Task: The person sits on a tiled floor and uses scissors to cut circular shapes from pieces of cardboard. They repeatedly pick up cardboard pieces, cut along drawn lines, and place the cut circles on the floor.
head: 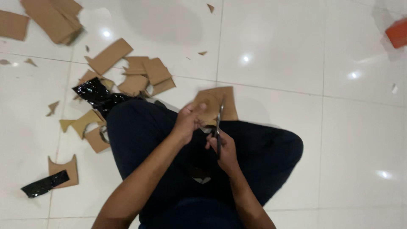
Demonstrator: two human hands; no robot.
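I sit cross-legged in dark trousers on a white tiled floor. My left hand (189,121) grips a brown cardboard piece (218,101) by its near edge, holding it above my knees. My right hand (224,148) is closed around the handles of a pair of scissors (219,123). The blades point away from me and meet the cardboard near its middle. Both hands are close together over my lap.
Several cardboard offcuts (140,74) lie on the floor to my left, with a crumpled black plastic sheet (95,93) among them. A black strip (44,183) rests on another offcut near left. Stacked cardboard (55,19) lies far left. An orange object (397,33) sits far right.
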